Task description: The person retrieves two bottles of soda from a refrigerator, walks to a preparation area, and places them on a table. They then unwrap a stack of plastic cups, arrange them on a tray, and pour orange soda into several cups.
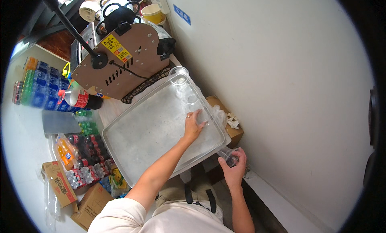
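Observation:
My left hand [193, 124] grips a clear plastic cup [202, 117] near the right edge of a large metal tray [144, 127]. Two more clear cups stand in a row beyond it: a middle cup [190, 94] and a far cup [178, 76] at the tray's back corner. Past the tray's near right corner, my right hand [234, 166] holds one or more clear plastic cups [228, 156] tilted on their side. How many are nested there I cannot tell.
A cup sealing machine [120, 61] with a black lever stands behind the tray. At left are a cola bottle [81, 98], packs of bottled drinks [45, 85] and cardboard boxes [92, 204]. A white wall [271, 82] rises on the right, above an open cardboard box [235, 132] holding crumpled tissue.

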A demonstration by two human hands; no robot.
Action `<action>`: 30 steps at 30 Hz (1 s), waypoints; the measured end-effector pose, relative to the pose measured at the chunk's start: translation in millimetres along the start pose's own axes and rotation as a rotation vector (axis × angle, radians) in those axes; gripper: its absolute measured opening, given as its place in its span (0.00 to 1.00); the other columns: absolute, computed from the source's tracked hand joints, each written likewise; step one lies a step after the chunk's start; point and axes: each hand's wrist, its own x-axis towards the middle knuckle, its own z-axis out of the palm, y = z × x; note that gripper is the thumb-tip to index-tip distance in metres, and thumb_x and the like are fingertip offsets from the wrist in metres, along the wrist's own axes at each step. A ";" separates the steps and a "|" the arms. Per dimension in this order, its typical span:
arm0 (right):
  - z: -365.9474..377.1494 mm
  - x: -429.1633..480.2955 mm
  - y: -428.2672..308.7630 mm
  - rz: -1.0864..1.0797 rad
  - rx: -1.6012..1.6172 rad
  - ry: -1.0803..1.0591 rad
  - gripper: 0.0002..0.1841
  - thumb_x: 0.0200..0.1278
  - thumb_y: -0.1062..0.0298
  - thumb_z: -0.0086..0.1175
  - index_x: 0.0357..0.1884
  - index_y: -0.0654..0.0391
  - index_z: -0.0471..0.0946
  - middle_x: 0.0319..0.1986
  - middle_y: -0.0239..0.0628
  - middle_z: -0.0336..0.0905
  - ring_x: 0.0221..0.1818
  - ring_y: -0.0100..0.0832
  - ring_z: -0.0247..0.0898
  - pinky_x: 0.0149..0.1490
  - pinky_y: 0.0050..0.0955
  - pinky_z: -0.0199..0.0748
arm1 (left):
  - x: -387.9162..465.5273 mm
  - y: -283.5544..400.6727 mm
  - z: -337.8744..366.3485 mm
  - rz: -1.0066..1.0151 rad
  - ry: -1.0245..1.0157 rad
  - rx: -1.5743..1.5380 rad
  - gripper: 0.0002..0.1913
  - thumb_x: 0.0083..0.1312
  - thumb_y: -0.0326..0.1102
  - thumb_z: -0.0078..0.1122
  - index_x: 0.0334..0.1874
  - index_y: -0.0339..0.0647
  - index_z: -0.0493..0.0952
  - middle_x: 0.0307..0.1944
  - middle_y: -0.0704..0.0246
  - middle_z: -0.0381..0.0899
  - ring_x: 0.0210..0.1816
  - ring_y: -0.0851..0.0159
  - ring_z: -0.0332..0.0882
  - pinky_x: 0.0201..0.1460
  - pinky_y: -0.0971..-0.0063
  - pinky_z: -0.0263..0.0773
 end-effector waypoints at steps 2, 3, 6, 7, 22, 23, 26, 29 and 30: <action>2.9 -5.9 1.4 0.013 -0.014 -0.032 0.29 0.48 0.62 0.77 0.49 0.58 0.72 0.69 0.52 0.60 0.68 0.48 0.61 0.63 0.41 0.66 | -6.1 2.0 -3.0 0.029 0.056 0.043 0.35 0.51 0.29 0.75 0.63 0.37 0.71 0.56 0.53 0.76 0.57 0.45 0.71 0.62 0.58 0.68; 4.1 -7.0 1.2 0.004 -0.028 -0.032 0.29 0.48 0.62 0.77 0.49 0.58 0.72 0.68 0.52 0.61 0.68 0.49 0.61 0.64 0.42 0.65 | -10.5 4.5 -6.0 0.046 0.086 0.059 0.35 0.51 0.29 0.74 0.63 0.37 0.71 0.57 0.53 0.75 0.57 0.45 0.71 0.62 0.58 0.68; 8.9 -7.7 -1.8 -0.033 -0.091 -0.027 0.29 0.48 0.61 0.77 0.49 0.59 0.72 0.67 0.52 0.62 0.68 0.48 0.61 0.65 0.43 0.65 | -47.0 18.8 -25.0 -0.155 0.069 -0.047 0.36 0.50 0.28 0.74 0.64 0.37 0.69 0.60 0.52 0.72 0.59 0.44 0.69 0.64 0.57 0.67; 10.5 -6.6 -3.1 -0.051 -0.132 -0.026 0.29 0.48 0.62 0.77 0.49 0.59 0.72 0.67 0.51 0.62 0.68 0.47 0.62 0.64 0.42 0.67 | -69.7 28.7 -31.6 0.032 0.004 -0.075 0.36 0.50 0.28 0.73 0.64 0.37 0.70 0.61 0.52 0.71 0.60 0.44 0.69 0.64 0.57 0.67; 23.5 -23.3 -17.4 0.084 -0.009 -0.065 0.37 0.63 0.64 0.66 0.70 0.61 0.60 0.66 0.48 0.63 0.66 0.44 0.65 0.66 0.42 0.67 | -68.1 36.1 7.1 0.171 -0.243 -0.125 0.35 0.51 0.31 0.76 0.64 0.43 0.73 0.54 0.54 0.79 0.56 0.46 0.74 0.59 0.58 0.72; 22.5 -27.4 -15.0 0.127 0.014 -0.090 0.36 0.64 0.64 0.66 0.70 0.61 0.61 0.66 0.48 0.63 0.65 0.45 0.65 0.66 0.42 0.67 | -68.2 34.9 8.7 0.167 -0.252 -0.117 0.35 0.51 0.31 0.76 0.65 0.43 0.73 0.54 0.53 0.78 0.56 0.46 0.74 0.59 0.58 0.72; 23.1 -44.6 -9.8 0.139 -0.036 -0.129 0.32 0.65 0.65 0.64 0.67 0.62 0.63 0.64 0.47 0.66 0.62 0.44 0.68 0.64 0.41 0.69 | -67.1 30.0 10.4 0.106 -0.333 -0.024 0.37 0.53 0.33 0.76 0.67 0.41 0.70 0.57 0.50 0.77 0.57 0.45 0.73 0.60 0.57 0.71; 32.9 -57.4 -7.1 0.136 -0.046 -0.179 0.29 0.65 0.67 0.64 0.65 0.62 0.65 0.60 0.46 0.69 0.59 0.41 0.72 0.62 0.39 0.72 | -67.9 20.4 5.9 0.142 -0.349 -0.123 0.41 0.55 0.34 0.75 0.72 0.40 0.65 0.61 0.50 0.74 0.62 0.42 0.70 0.65 0.55 0.68; 37.9 -61.1 -6.1 0.127 -0.057 -0.208 0.29 0.65 0.68 0.64 0.65 0.62 0.66 0.60 0.46 0.70 0.59 0.39 0.72 0.61 0.38 0.73 | -72.0 16.1 1.0 0.176 -0.344 -0.127 0.42 0.55 0.34 0.75 0.73 0.39 0.64 0.63 0.50 0.73 0.63 0.42 0.70 0.67 0.55 0.67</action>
